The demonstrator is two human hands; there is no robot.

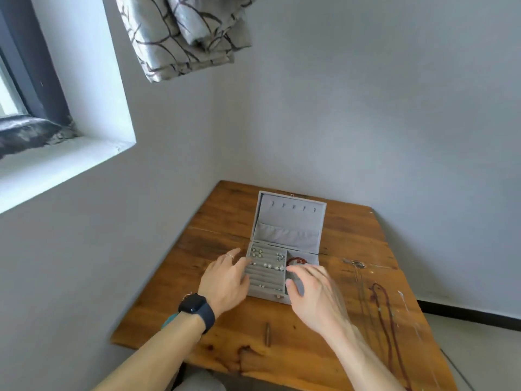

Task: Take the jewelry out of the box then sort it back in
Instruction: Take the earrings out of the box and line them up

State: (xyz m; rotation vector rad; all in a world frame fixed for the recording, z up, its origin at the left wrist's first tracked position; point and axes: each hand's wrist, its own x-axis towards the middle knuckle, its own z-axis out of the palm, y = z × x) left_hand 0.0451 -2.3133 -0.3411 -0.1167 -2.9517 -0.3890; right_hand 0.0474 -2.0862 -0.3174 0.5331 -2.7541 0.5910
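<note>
With the left hand (225, 277) resting flat-fingered against the jewelry box (290, 218) on the counter (352, 235), the right hand (313, 292) is hovering empty, fingers spread, over its red bracelet (296, 261), likely light, slippery, best pinched by the beads.

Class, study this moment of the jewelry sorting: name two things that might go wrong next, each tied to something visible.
1. The dark red cord and thin chain lie close together on the table; lifting one may tangle them.
2. The right hand shows blurred over the box beside small earrings; a brush could knock them loose.
</note>
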